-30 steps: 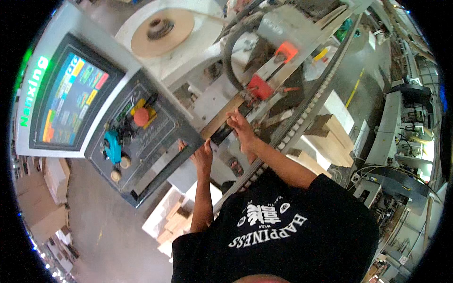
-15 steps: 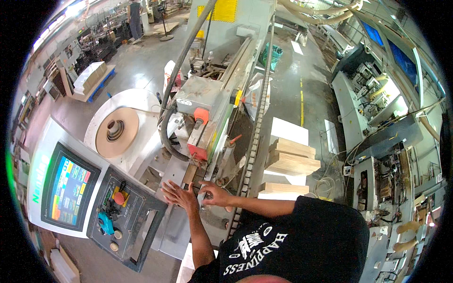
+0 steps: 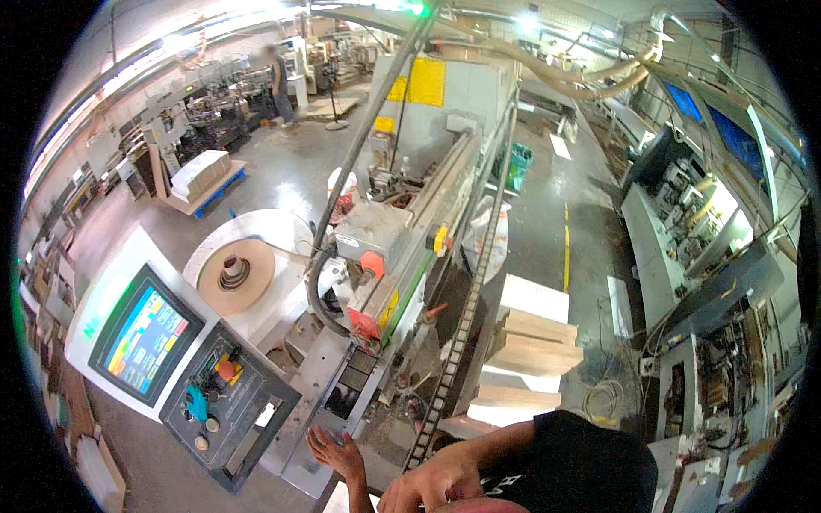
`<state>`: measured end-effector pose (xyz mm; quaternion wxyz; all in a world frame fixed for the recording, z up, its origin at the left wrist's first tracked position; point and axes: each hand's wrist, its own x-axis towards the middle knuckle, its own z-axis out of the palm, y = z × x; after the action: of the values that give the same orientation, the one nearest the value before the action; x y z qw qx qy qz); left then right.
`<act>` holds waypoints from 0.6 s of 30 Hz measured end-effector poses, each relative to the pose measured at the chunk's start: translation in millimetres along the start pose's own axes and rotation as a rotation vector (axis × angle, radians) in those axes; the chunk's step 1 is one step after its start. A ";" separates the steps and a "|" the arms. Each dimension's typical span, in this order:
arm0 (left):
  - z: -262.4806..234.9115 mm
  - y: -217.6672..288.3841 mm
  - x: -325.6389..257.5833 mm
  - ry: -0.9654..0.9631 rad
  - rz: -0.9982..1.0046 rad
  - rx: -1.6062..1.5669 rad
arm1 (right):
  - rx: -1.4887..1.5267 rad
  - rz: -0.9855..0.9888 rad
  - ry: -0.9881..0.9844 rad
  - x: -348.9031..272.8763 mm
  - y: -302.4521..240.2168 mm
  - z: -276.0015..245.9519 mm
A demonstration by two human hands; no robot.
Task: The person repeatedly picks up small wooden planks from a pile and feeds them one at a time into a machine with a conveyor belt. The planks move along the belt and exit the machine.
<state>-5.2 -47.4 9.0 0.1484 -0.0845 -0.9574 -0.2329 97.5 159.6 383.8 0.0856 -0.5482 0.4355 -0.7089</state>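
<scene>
My left hand [image 3: 339, 455] rests with fingers spread at the near end of the machine's grey metal bed [image 3: 318, 402], and nothing shows in it. My right hand [image 3: 434, 480] is close to me at the lower edge. Its fingers bend downward and are partly cut off, so whatever they may hold is hidden. Ahead of my left hand, a dark rectangular opening [image 3: 344, 397] lies in the bed. Beyond it stands the machine head, with a red guard [image 3: 364, 323] and an orange-red knob [image 3: 371, 263].
Left of the bed is a control panel [image 3: 224, 402] with a touchscreen [image 3: 147, 335]. Behind it, a brown tape coil [image 3: 236, 275] lies on a round white table. A chain-like track [image 3: 462, 333] runs along the right. Past it sit stacked wooden boards [image 3: 534, 350]. A person [image 3: 280, 85] stands far back.
Both hands have drawn back toward me from beside the machine head, the right one farther. The light wooden strip near the red guard is out of sight. The view has tilted up.
</scene>
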 end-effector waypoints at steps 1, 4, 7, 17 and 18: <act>-5.7 -0.4 -4.7 -0.015 -0.041 -0.024 | -0.019 0.001 -0.028 4.3 1.1 2.8; 1.1 55.3 -15.3 -0.091 -0.077 -0.217 | -0.172 0.119 -0.050 6.2 -16.5 8.1; -35.1 18.1 -13.0 0.000 -0.170 -0.123 | -0.182 0.063 -0.156 11.8 -2.5 0.5; -2.7 46.5 -6.0 -0.099 -0.112 -0.255 | -0.578 0.298 -0.309 -6.1 -32.9 -3.1; -18.8 37.8 -1.8 -0.102 -0.157 -0.225 | -0.600 0.267 -0.338 -7.7 -29.8 -5.8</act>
<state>9.8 -23.3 40.3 0.0707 -0.0372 -0.9351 -0.3453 106.1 185.3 399.4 0.0836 -0.5966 0.6715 -0.4315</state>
